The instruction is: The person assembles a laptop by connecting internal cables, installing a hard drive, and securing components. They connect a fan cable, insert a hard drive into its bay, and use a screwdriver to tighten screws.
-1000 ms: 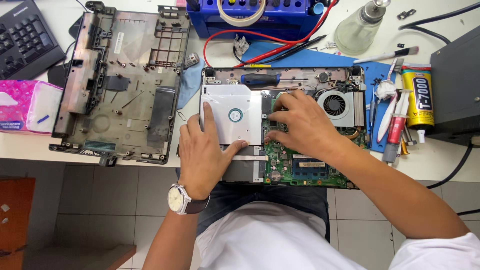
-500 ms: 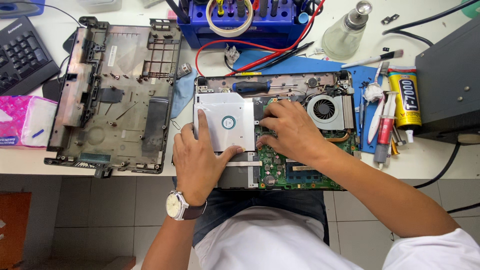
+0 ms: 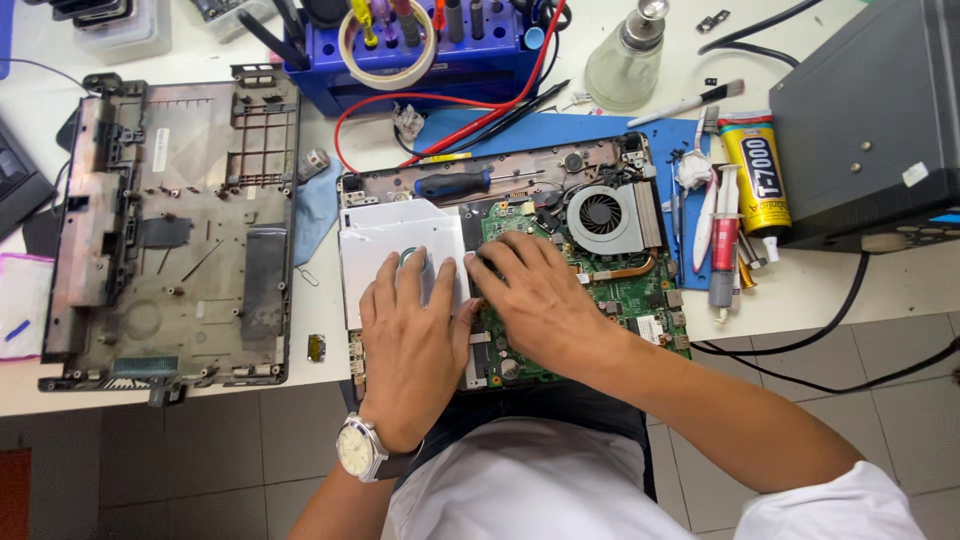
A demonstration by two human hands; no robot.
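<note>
Left hand: the left hand [image 3: 415, 345] lies palm down on the silver disc drive [image 3: 375, 245], fingers spread and flat on its top, pinching nothing.
Right hand: the right hand [image 3: 540, 300] rests on the green circuit board [image 3: 640, 295], fingers curled downward, their tips at the drive's right edge; whether they pinch anything there cannot be told.
Disc drive: it sits in the left half of the open laptop [image 3: 500, 180], its upper left part bare, its lower right part under the left fingers; the right fingertips are just beside its right side.
Laptop: it lies at the near edge of the white table [image 3: 820, 290], partly on a blue mat [image 3: 560, 130].
Fan: the round fan [image 3: 600, 215] sits in the laptop's upper right corner, near the right hand's knuckles but apart from them.
Screwdriver: a blue-handled screwdriver [image 3: 452, 183] lies across the laptop's top edge, just beyond the drive.
Cover: the laptop's removed bottom cover [image 3: 170, 230] lies to the left, well apart from both hands.
Watch: a wristwatch [image 3: 357, 450] sits on the left wrist.
Right side: a yellow glue tube [image 3: 757, 170] and a black box [image 3: 870, 120] stand to the right of the laptop.
Far edge: a blue tool rack [image 3: 420, 60] and a glass bottle [image 3: 625, 60].
</note>
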